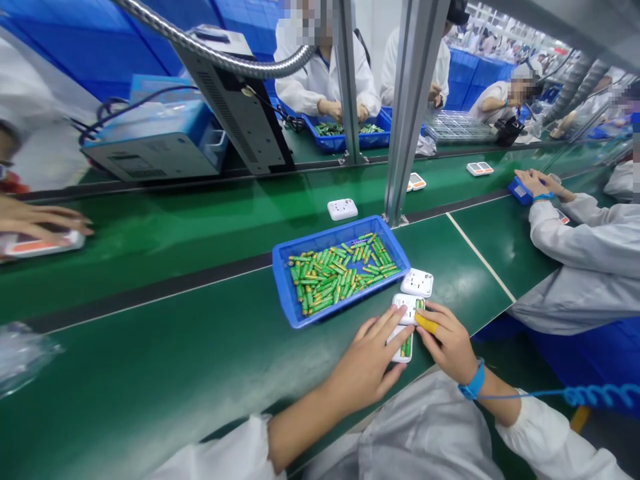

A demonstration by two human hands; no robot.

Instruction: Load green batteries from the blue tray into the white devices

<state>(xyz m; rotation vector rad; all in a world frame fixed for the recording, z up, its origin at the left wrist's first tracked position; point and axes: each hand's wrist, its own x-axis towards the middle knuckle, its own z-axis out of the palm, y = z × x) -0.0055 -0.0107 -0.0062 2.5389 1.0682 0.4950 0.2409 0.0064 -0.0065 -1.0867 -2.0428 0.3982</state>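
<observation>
My left hand (367,357) lies across two white plastic devices, its fingers and thumb holding them against the bench. The lower device (400,356) shows green batteries in its open compartment. My right hand (451,341), with a yellow finger cover (427,324) on one finger, grips the right side of the upper device (403,302). Green batteries (420,305) show in that device's compartment, partly under my fingertips. A third white device (417,283) lies just beyond, touching or nearly touching the tray. Beside my hands, a blue tray (283,293) holds many loose green batteries (330,277).
A metal post (400,133) rises behind the tray. Beyond it runs a green conveyor belt (210,227) carrying a white device (343,209). A co-worker's hand (40,223) touches another device at left; other workers sit opposite and at right. A coiled blue cord (600,395) trails from my right wristband.
</observation>
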